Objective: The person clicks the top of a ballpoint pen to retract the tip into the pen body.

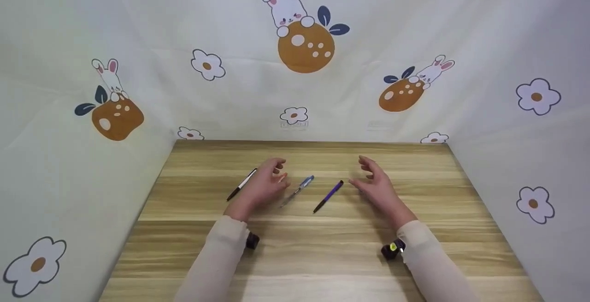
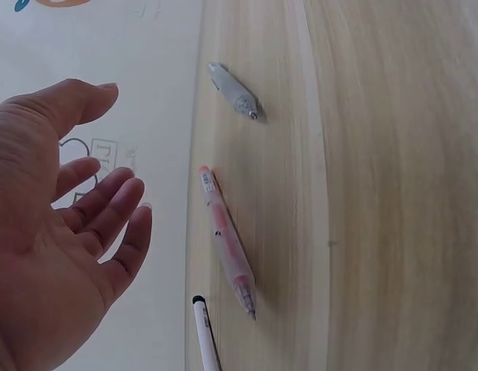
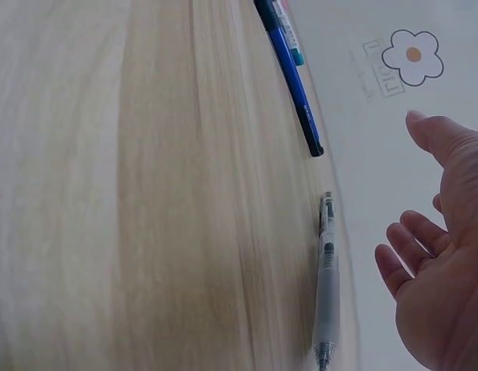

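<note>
My left hand [image 1: 265, 184] hovers over the left side of the wooden table [image 1: 313, 256], fingers loosely bent and holding nothing. A white and black pen [image 1: 242, 185] lies left of it. A pink pen [image 2: 227, 239] lies beneath this hand, mostly hidden in the head view. Between the hands lie a clear pen with a blue end [image 1: 299, 190] and a blue-purple pen with black ends [image 1: 329, 196]. My right hand [image 1: 379, 186], also relaxed and holding nothing, is just right of the blue-purple pen. A grey clear pen [image 3: 327, 286] shows near it in the right wrist view.
A pale cloth printed with rabbits, oranges and flowers [image 1: 244, 94] hangs behind the table and along both sides. Black wrist cameras [image 1: 252, 240] sit at the cuffs of the light sleeves [image 1: 214, 251].
</note>
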Demonstrator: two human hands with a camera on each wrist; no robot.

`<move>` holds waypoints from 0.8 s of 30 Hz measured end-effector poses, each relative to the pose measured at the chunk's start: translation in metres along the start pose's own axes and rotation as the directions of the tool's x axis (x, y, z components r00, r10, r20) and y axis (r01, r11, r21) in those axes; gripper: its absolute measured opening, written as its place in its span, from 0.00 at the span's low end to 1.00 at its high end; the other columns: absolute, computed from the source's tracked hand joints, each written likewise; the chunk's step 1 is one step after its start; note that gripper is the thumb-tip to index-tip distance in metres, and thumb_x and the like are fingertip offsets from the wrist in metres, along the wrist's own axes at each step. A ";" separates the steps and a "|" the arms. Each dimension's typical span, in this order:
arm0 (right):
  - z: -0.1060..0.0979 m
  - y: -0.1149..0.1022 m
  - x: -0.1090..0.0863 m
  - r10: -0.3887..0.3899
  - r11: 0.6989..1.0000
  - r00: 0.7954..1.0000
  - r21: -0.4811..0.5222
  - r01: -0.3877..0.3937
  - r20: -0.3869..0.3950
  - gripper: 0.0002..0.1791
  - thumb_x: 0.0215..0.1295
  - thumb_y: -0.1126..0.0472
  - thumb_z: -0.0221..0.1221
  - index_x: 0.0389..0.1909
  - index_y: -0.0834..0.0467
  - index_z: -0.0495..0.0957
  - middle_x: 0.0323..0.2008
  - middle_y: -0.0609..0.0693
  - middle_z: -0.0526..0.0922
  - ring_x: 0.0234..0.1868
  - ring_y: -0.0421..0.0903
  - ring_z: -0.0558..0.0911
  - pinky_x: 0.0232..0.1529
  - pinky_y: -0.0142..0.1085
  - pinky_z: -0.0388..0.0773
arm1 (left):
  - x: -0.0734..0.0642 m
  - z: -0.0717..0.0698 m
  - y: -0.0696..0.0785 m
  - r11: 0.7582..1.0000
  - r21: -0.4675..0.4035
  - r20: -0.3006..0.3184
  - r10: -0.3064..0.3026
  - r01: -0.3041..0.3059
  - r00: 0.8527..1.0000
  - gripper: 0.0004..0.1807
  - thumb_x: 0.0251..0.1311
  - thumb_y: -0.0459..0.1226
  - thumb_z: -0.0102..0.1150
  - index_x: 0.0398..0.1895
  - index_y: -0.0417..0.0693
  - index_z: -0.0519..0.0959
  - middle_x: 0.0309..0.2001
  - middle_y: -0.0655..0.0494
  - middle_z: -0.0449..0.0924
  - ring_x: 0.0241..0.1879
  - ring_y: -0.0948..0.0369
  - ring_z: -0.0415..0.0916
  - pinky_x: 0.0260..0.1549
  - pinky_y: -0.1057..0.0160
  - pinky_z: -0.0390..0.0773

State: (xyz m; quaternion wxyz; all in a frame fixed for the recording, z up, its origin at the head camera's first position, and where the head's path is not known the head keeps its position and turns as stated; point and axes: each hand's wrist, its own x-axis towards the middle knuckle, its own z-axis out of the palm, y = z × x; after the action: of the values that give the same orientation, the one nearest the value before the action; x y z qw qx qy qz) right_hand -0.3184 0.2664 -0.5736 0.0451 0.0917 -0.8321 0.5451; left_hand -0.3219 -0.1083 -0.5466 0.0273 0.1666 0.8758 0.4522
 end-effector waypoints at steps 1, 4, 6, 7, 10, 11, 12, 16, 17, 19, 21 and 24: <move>0.001 0.000 0.000 0.003 1.000 1.000 0.005 -0.003 0.002 0.44 0.73 0.65 0.73 0.84 0.63 0.64 0.79 0.65 0.70 0.78 0.63 0.69 0.77 0.59 0.65 | 0.000 -0.001 -0.001 1.000 0.008 0.002 -0.003 0.003 1.000 0.37 0.71 0.39 0.74 0.78 0.36 0.70 0.69 0.35 0.75 0.67 0.41 0.76 0.68 0.43 0.76; 0.003 0.000 0.000 -0.005 1.000 1.000 -0.003 0.005 0.012 0.43 0.73 0.65 0.73 0.84 0.64 0.64 0.78 0.66 0.69 0.78 0.64 0.68 0.77 0.60 0.64 | -0.002 -0.005 -0.002 0.999 0.029 0.007 -0.033 0.033 0.999 0.35 0.72 0.40 0.73 0.77 0.39 0.72 0.69 0.37 0.76 0.67 0.44 0.76 0.69 0.43 0.76; 0.005 0.001 0.001 -0.009 1.000 1.000 -0.003 0.009 0.015 0.43 0.73 0.65 0.73 0.84 0.64 0.64 0.78 0.66 0.69 0.78 0.64 0.68 0.77 0.60 0.64 | -0.004 -0.007 -0.003 0.998 0.040 0.004 -0.054 0.054 0.999 0.34 0.72 0.41 0.73 0.77 0.41 0.73 0.69 0.40 0.77 0.68 0.46 0.76 0.69 0.43 0.76; 0.006 0.000 0.001 -0.009 1.000 1.000 -0.003 0.009 0.019 0.43 0.73 0.65 0.73 0.84 0.63 0.64 0.78 0.67 0.69 0.78 0.64 0.68 0.77 0.60 0.64 | -0.005 -0.008 -0.003 0.997 0.044 0.004 -0.067 0.066 0.998 0.34 0.72 0.41 0.72 0.77 0.42 0.74 0.69 0.41 0.77 0.68 0.47 0.76 0.69 0.44 0.76; 0.010 -0.002 0.004 -0.010 1.000 1.000 0.008 0.010 0.023 0.43 0.73 0.64 0.73 0.84 0.61 0.65 0.79 0.65 0.69 0.78 0.63 0.68 0.78 0.60 0.64 | -0.006 -0.011 -0.003 0.995 0.052 -0.014 -0.083 0.083 0.996 0.32 0.72 0.42 0.72 0.76 0.45 0.75 0.69 0.44 0.78 0.68 0.48 0.76 0.69 0.44 0.76; 0.010 -0.002 0.005 -0.011 1.000 0.999 0.008 0.011 0.031 0.42 0.73 0.64 0.73 0.84 0.60 0.65 0.79 0.64 0.69 0.79 0.63 0.68 0.78 0.60 0.64 | -0.007 -0.012 -0.003 0.995 0.055 -0.019 -0.083 0.084 0.996 0.32 0.72 0.42 0.73 0.76 0.46 0.75 0.69 0.44 0.78 0.69 0.48 0.76 0.69 0.44 0.76; 0.011 -0.003 0.005 -0.010 1.000 0.999 0.009 0.010 0.035 0.42 0.73 0.65 0.73 0.84 0.60 0.66 0.80 0.64 0.69 0.79 0.62 0.68 0.78 0.60 0.64 | -0.007 -0.013 -0.002 0.995 0.056 -0.020 -0.082 0.083 0.996 0.32 0.73 0.43 0.73 0.76 0.46 0.75 0.69 0.43 0.78 0.69 0.48 0.76 0.70 0.44 0.76; 0.016 -0.006 0.008 -0.012 1.000 0.999 0.008 0.011 0.047 0.42 0.72 0.66 0.73 0.83 0.61 0.67 0.79 0.65 0.69 0.78 0.62 0.68 0.77 0.59 0.65 | -0.010 -0.016 -0.001 0.994 0.075 -0.021 -0.082 0.083 0.996 0.33 0.73 0.44 0.73 0.77 0.46 0.74 0.70 0.42 0.78 0.69 0.47 0.76 0.70 0.43 0.75; 0.018 -0.006 0.009 -0.013 1.000 0.999 0.002 0.013 0.052 0.42 0.72 0.66 0.73 0.83 0.61 0.67 0.79 0.65 0.69 0.78 0.62 0.68 0.77 0.59 0.65 | -0.011 -0.017 0.000 0.994 0.076 -0.021 -0.082 0.084 0.996 0.33 0.73 0.43 0.73 0.77 0.46 0.74 0.70 0.41 0.78 0.69 0.47 0.76 0.70 0.43 0.75; 0.020 -0.007 0.011 -0.020 1.000 0.998 0.000 0.020 0.056 0.41 0.72 0.66 0.73 0.83 0.61 0.67 0.79 0.66 0.70 0.78 0.62 0.69 0.77 0.59 0.66 | -0.012 -0.019 0.000 0.992 0.087 -0.025 -0.087 0.089 0.996 0.33 0.73 0.43 0.73 0.77 0.47 0.75 0.70 0.41 0.78 0.69 0.47 0.76 0.70 0.43 0.75; 0.023 -0.008 0.013 -0.022 1.000 0.998 -0.009 0.022 0.064 0.42 0.72 0.65 0.73 0.83 0.61 0.67 0.79 0.64 0.70 0.78 0.62 0.69 0.77 0.59 0.66 | -0.012 -0.020 -0.001 0.992 0.087 -0.025 -0.089 0.091 0.996 0.33 0.73 0.43 0.74 0.76 0.47 0.75 0.70 0.41 0.78 0.69 0.46 0.76 0.70 0.42 0.75; 0.025 -0.010 0.014 -0.021 1.000 0.997 -0.019 0.022 0.075 0.42 0.72 0.64 0.74 0.83 0.60 0.67 0.80 0.63 0.70 0.79 0.61 0.69 0.78 0.60 0.66 | -0.013 -0.021 -0.003 0.993 0.084 -0.027 -0.077 0.079 0.997 0.32 0.72 0.40 0.74 0.76 0.46 0.75 0.69 0.40 0.78 0.69 0.44 0.76 0.70 0.41 0.75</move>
State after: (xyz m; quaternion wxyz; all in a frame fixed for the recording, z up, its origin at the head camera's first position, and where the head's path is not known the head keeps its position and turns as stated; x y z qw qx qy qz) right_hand -0.3297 0.2376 -0.5720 0.0208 0.1206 -0.8375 0.5325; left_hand -0.3147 -0.1299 -0.5377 0.0275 0.1279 0.9003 0.4152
